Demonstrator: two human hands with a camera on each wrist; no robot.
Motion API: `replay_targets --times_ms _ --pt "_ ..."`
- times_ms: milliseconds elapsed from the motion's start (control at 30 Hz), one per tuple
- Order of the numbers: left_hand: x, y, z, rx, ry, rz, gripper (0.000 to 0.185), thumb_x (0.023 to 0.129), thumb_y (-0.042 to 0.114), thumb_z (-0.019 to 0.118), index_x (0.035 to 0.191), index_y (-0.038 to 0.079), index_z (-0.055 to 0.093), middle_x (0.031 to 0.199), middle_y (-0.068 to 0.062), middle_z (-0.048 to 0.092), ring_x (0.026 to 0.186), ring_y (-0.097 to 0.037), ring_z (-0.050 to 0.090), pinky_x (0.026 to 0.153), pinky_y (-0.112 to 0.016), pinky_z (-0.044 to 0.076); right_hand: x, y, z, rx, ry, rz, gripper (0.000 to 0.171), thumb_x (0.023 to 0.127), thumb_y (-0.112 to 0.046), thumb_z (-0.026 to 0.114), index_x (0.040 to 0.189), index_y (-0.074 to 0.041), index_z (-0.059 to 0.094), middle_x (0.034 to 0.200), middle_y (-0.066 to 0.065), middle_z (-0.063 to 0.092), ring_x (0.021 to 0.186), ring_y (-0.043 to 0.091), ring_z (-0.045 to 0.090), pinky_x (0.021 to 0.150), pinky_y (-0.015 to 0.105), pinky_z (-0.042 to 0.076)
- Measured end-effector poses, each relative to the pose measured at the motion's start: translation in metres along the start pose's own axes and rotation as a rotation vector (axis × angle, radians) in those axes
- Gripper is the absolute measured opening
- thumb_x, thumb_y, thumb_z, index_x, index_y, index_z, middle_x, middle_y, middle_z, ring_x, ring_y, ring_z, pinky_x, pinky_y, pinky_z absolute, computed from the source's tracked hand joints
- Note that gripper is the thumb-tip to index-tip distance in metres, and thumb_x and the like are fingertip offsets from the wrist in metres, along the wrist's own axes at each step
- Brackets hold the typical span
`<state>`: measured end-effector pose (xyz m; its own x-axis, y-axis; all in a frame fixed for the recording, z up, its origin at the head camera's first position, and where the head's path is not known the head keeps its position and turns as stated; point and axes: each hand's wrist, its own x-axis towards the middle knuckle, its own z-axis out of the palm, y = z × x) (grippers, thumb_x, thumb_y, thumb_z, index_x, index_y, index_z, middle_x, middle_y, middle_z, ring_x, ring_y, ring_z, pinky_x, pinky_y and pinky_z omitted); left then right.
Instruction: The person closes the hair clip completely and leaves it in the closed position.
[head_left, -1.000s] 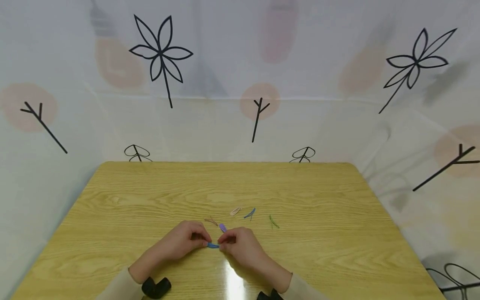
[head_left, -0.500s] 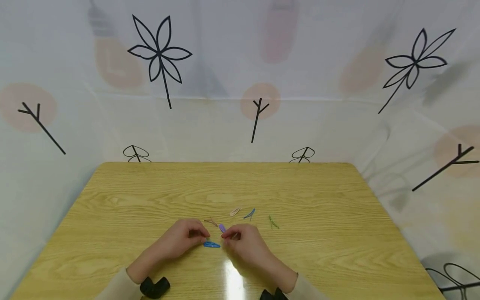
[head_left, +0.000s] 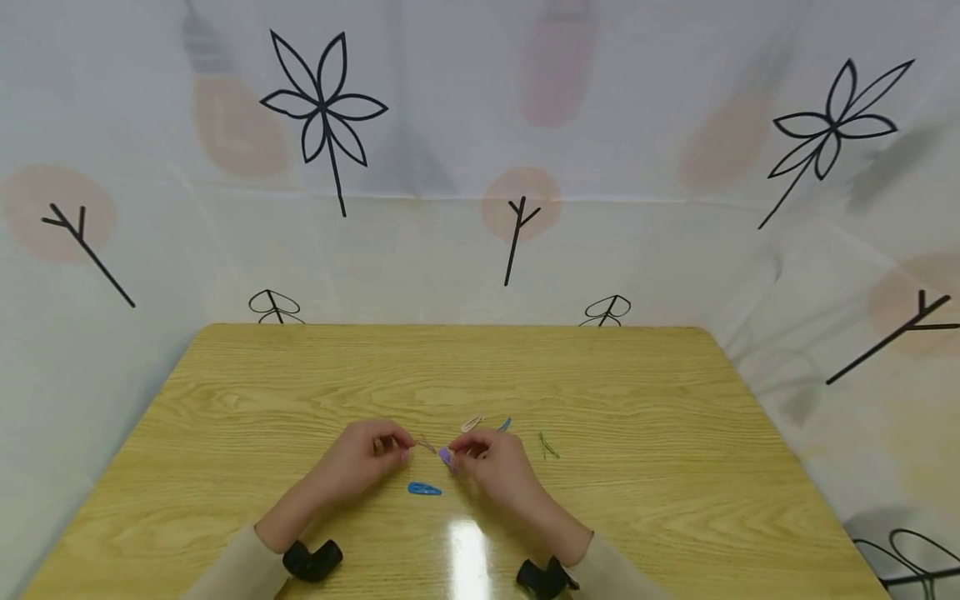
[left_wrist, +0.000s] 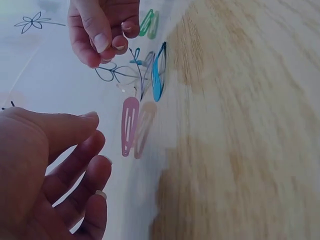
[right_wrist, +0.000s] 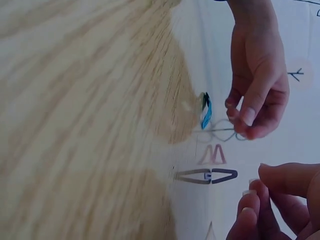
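Note:
A blue snap hair clip [head_left: 424, 488] lies on the table in front of both hands. My left hand [head_left: 365, 454] hovers with loosely bent fingers beside a thin brownish-pink hair clip [head_left: 426, 445]; in the left wrist view a gap separates its fingers [left_wrist: 82, 175] from this pink clip [left_wrist: 130, 125]. Near my right hand's [head_left: 491, 462] fingertips is a purple hair clip [head_left: 447, 457]. The right wrist view has that clip [right_wrist: 225, 176] apart from the loosely bent fingers [right_wrist: 250, 205]. Neither hand holds anything.
Behind the hands lie a beige hair clip [head_left: 471, 423] and a second blue clip [head_left: 505, 424], partly covered by my right hand. A green clip [head_left: 548, 444] lies to the right. The wooden table [head_left: 637, 392] is glossy and reflects. A patterned cloth [head_left: 450, 258] hangs behind it.
One second ago both hands pinched the front blue clip. They have let go of it, and it lies on the table. Both hands have moved farther forward, toward the pink and purple clips.

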<state>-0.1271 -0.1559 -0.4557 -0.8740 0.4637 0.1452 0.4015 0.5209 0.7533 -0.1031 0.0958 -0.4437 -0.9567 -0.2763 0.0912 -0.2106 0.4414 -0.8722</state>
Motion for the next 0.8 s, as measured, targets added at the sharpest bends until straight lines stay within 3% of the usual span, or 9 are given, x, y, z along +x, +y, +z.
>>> replay_targets --times_ms 267,800 --pt "0.013 -0.007 0.005 -0.004 0.060 -0.006 0.010 0.091 0.011 0.074 0.100 0.016 0.073 0.092 0.009 0.066 0.080 -0.009 0.059 0.072 -0.029 0.050 0.015 0.006 0.007 0.013 -0.008 -0.003 0.010 0.089 -0.009 0.075 0.099 -0.006 0.076 0.090 -0.003 0.071 0.079 0.012 0.063 0.067 0.028 0.051" --pt "0.024 -0.013 0.006 0.021 -0.019 -0.042 0.009 0.088 0.010 0.077 0.092 0.017 0.072 0.083 0.009 0.064 0.072 -0.008 0.057 0.065 -0.027 0.049 0.035 0.003 0.023 -0.054 -0.099 0.014 0.010 0.085 -0.002 0.076 0.094 -0.004 0.076 0.080 -0.004 0.068 0.070 0.005 0.059 0.061 0.023 0.050"
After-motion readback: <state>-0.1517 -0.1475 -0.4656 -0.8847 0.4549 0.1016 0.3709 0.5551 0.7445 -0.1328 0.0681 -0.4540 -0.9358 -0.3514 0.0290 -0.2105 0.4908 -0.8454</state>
